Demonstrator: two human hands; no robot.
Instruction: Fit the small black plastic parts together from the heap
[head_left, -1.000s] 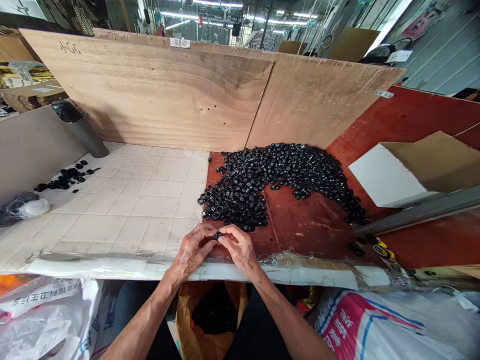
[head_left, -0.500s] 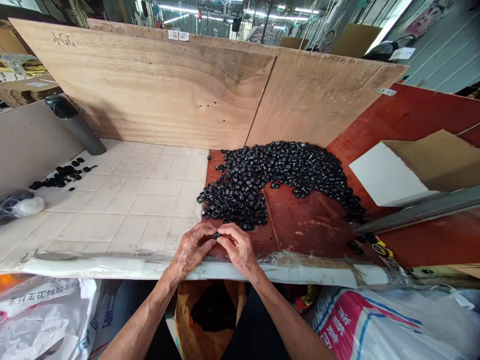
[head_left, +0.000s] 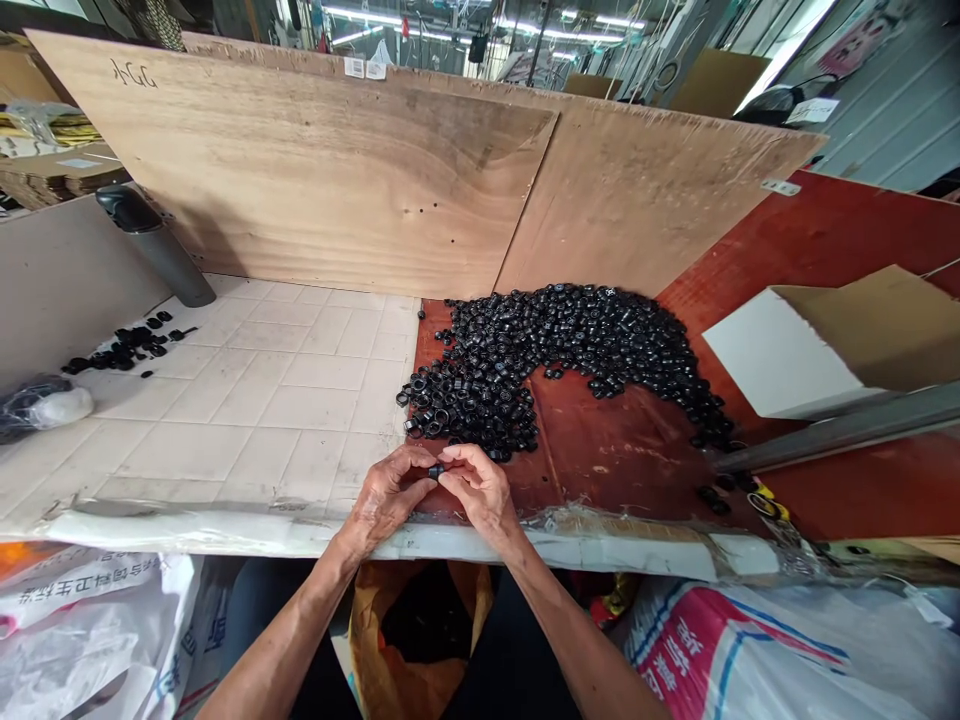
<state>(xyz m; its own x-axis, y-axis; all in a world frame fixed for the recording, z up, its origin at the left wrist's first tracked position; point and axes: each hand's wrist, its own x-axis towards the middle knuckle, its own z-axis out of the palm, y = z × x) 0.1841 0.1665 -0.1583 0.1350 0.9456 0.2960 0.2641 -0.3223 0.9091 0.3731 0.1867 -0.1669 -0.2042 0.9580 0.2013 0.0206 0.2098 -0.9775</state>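
Between the fingertips of both hands is a small black plastic part (head_left: pixel 435 471), partly covered by the fingers. My left hand (head_left: pixel 388 497) pinches it from the left side with thumb and forefinger. From the right, my right hand (head_left: pixel 481 496) closes its thumb and fingers on the same part. Just beyond the hands lies a large heap of small black ring-like parts (head_left: pixel 480 405), spread over a red board (head_left: pixel 600 435). Both wrists pass over the front edge of the table.
A grey bottle (head_left: pixel 169 258) stands at the back left, near some loose black pieces (head_left: pixel 131 347). At the right is an open cardboard box (head_left: pixel 787 350) behind a metal bar (head_left: pixel 840 425). Plywood (head_left: pixel 337 170) closes the back. An open brown bag (head_left: pixel 367 640) sits below the edge.
The hands stay nearly in place, both gripping the small black part, which shows a little more between the fingertips. The whole view has shifted slightly.
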